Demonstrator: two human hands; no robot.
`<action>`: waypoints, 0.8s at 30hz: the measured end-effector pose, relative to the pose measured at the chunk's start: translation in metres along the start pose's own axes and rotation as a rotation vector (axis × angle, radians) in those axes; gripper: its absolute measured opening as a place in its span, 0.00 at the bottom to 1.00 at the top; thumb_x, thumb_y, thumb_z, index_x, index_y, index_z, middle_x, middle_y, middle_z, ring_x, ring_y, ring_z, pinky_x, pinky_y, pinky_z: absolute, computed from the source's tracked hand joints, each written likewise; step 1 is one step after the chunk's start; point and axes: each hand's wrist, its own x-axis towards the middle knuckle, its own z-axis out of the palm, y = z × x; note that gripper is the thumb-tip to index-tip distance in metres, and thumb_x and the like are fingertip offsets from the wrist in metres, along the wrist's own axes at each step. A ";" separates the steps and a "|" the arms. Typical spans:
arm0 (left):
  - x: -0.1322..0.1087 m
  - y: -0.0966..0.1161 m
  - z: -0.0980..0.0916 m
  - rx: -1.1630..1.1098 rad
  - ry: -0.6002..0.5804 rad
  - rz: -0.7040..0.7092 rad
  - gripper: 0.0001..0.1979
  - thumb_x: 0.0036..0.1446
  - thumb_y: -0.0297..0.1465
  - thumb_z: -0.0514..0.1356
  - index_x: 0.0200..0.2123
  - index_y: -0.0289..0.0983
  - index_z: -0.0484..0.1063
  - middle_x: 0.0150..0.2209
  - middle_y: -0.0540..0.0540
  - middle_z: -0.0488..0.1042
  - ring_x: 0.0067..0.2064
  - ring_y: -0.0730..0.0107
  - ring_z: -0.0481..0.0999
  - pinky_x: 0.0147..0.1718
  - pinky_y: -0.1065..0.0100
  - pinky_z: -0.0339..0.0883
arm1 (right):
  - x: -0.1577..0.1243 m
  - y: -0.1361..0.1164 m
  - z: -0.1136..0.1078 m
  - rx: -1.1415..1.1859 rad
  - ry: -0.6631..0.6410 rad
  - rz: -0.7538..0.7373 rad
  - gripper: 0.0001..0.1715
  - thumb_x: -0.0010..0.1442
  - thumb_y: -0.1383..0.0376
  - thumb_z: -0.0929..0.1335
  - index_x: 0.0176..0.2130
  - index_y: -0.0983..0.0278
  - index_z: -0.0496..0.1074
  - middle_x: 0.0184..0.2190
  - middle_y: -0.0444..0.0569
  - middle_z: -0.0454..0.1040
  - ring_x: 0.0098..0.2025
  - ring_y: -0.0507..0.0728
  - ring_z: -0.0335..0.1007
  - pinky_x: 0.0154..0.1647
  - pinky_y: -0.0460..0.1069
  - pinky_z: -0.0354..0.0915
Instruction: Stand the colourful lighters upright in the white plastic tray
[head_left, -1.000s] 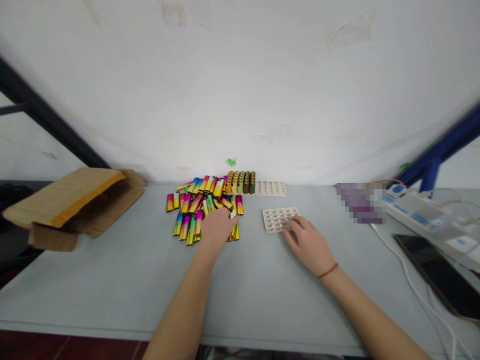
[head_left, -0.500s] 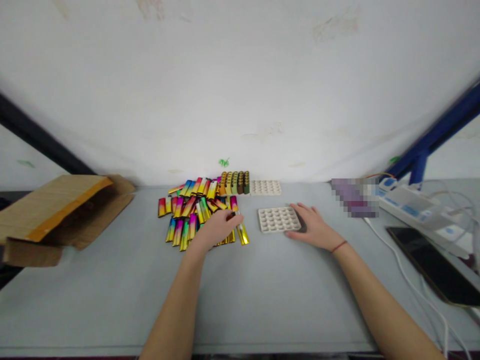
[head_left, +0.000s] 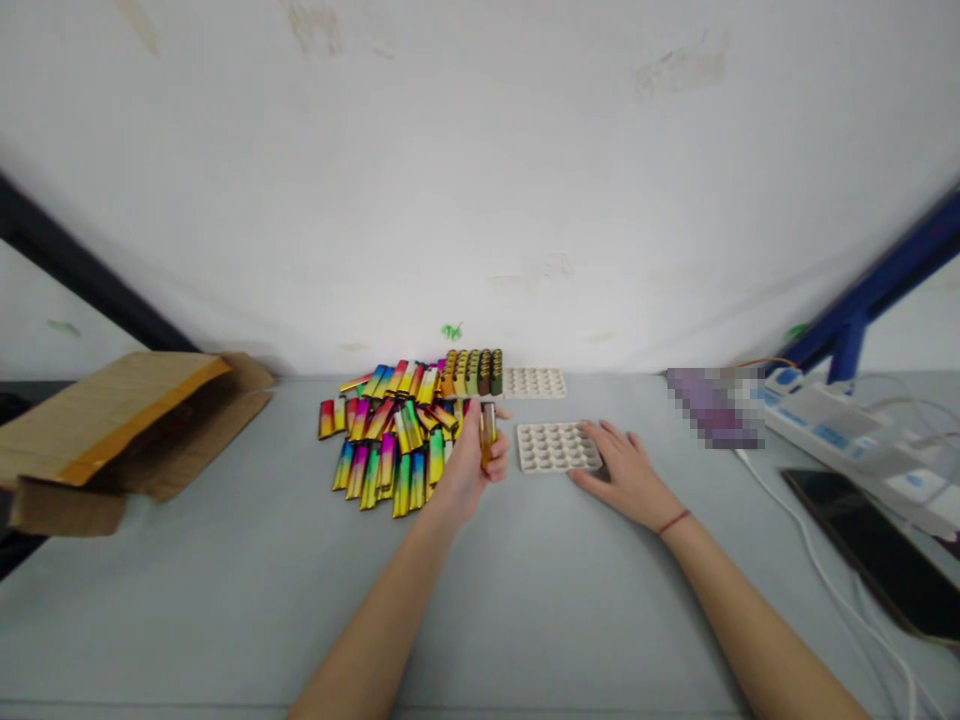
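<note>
My left hand (head_left: 472, 462) is closed round a gold lighter (head_left: 488, 435) that it holds upright above the table. Just behind and to the left lies a loose pile of shiny lighters (head_left: 386, 458) in rainbow colours fading to gold; my hand hides part of it. Right of that hand a white tray (head_left: 551, 447) with rows of round-edged pockets lies flat. Its visible pockets hold nothing. My right hand (head_left: 626, 475) grips the tray's right end, thumb at the near corner and fingers at the far one.
Against the wall stands a block of upright lighters (head_left: 472, 372), with a second white tray (head_left: 535, 382) beside it. An opened cardboard box (head_left: 127, 415) lies on the left. To the right are a power strip (head_left: 840, 430), a black phone (head_left: 870, 550), white cables and a pixelated purple item (head_left: 709, 408).
My left hand has lifted the gold lighter from the table beside the pile and turned it upright, palm now facing right. My right hand stays on the tray.
</note>
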 end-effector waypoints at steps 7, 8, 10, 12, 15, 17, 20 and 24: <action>0.008 -0.008 -0.005 -0.076 0.139 -0.036 0.29 0.58 0.51 0.45 0.12 0.38 0.51 0.11 0.56 0.47 0.11 0.82 0.47 0.11 0.76 0.40 | -0.001 0.000 -0.001 -0.013 -0.006 -0.004 0.37 0.61 0.51 0.63 0.64 0.62 0.56 0.64 0.57 0.61 0.67 0.69 0.49 0.62 0.72 0.47; 0.009 -0.010 -0.005 -0.076 0.164 -0.034 0.29 0.58 0.49 0.45 0.12 0.38 0.50 0.11 0.57 0.45 0.11 0.83 0.45 0.11 0.76 0.38 | -0.001 0.000 -0.001 -0.014 -0.006 -0.006 0.36 0.61 0.51 0.63 0.63 0.62 0.56 0.63 0.57 0.61 0.67 0.69 0.49 0.62 0.72 0.47; 0.010 -0.012 -0.004 -0.072 0.208 -0.028 0.28 0.58 0.48 0.46 0.12 0.38 0.48 0.11 0.57 0.43 0.11 0.83 0.42 0.11 0.76 0.35 | -0.001 0.000 -0.001 -0.013 -0.009 -0.008 0.36 0.61 0.51 0.63 0.63 0.62 0.56 0.63 0.57 0.61 0.67 0.69 0.49 0.63 0.71 0.47; 0.011 -0.012 -0.003 -0.074 0.238 -0.018 0.28 0.58 0.47 0.46 0.11 0.38 0.48 0.11 0.58 0.42 0.11 0.83 0.41 0.11 0.77 0.34 | -0.002 0.001 -0.001 -0.012 -0.011 -0.008 0.36 0.61 0.51 0.63 0.63 0.63 0.56 0.64 0.57 0.61 0.67 0.69 0.49 0.63 0.71 0.47; 0.011 -0.011 -0.001 -0.097 0.263 0.002 0.27 0.59 0.44 0.45 0.11 0.38 0.48 0.11 0.57 0.42 0.11 0.83 0.41 0.11 0.77 0.35 | -0.002 0.001 -0.001 -0.013 -0.015 -0.004 0.36 0.61 0.51 0.63 0.63 0.63 0.56 0.64 0.56 0.61 0.67 0.69 0.48 0.63 0.71 0.47; 0.010 -0.011 0.000 -0.110 0.267 0.009 0.27 0.60 0.43 0.44 0.11 0.38 0.48 0.11 0.57 0.43 0.11 0.83 0.41 0.11 0.77 0.35 | -0.002 0.001 -0.001 -0.013 -0.022 -0.002 0.36 0.61 0.51 0.62 0.63 0.63 0.56 0.64 0.56 0.60 0.67 0.69 0.48 0.63 0.71 0.46; 0.009 -0.013 0.001 -0.092 0.259 0.014 0.28 0.60 0.46 0.45 0.12 0.38 0.49 0.11 0.58 0.43 0.12 0.83 0.41 0.11 0.77 0.35 | -0.001 0.002 0.000 -0.008 -0.021 0.000 0.38 0.61 0.50 0.63 0.64 0.64 0.55 0.64 0.57 0.60 0.67 0.69 0.48 0.63 0.71 0.46; 0.007 -0.018 0.002 -0.051 0.222 0.011 0.32 0.56 0.56 0.45 0.12 0.38 0.49 0.11 0.58 0.43 0.12 0.84 0.41 0.11 0.77 0.35 | -0.001 0.001 0.002 -0.004 0.018 0.013 0.43 0.59 0.49 0.64 0.66 0.65 0.49 0.64 0.61 0.60 0.67 0.69 0.50 0.63 0.71 0.46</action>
